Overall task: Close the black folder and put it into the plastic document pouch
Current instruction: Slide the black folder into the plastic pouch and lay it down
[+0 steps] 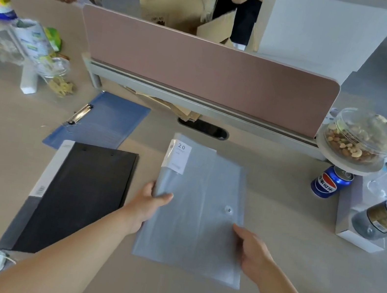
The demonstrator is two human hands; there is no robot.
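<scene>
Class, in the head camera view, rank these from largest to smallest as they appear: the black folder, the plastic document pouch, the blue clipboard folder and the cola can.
1. black folder and plastic document pouch: too alike to separate, both near the camera
2. blue clipboard folder, farther away, so its rank is unsure
3. cola can, clearly smallest

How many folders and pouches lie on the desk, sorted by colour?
Black folder: 1
Blue folder: 1
Translucent grey plastic pouch, held at its edges by left hand and right hand: 1
Total: 3
</scene>
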